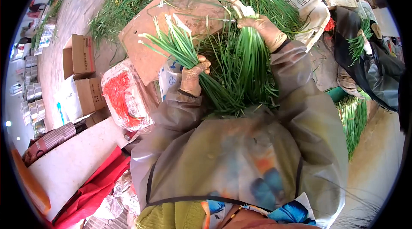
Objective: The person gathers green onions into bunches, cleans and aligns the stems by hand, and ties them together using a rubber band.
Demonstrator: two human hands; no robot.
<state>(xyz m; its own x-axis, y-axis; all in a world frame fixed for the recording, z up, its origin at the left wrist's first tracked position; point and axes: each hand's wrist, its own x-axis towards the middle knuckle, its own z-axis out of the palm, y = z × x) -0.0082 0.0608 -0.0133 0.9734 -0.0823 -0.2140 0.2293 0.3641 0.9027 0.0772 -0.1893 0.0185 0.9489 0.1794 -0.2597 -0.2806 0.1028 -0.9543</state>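
Note:
My left hand, in a thin glove, is closed round a bunch of chives, whose pale stem ends point up and to the left. My right hand, gloved too, grips a second bunch of chives near its white ends, and the green leaves hang down towards my lap. Below and between the hands, the leaves of both bunches run into a pile of loose chives. The fingertips of my right hand are partly hidden by the stems.
A brown board with scraps lies ahead. Behind it sits a white plastic crate holding more chives. Loose greens lie on the floor at the far left. A package of red ties and cardboard boxes stand left. Another person's dark sleeve is at right.

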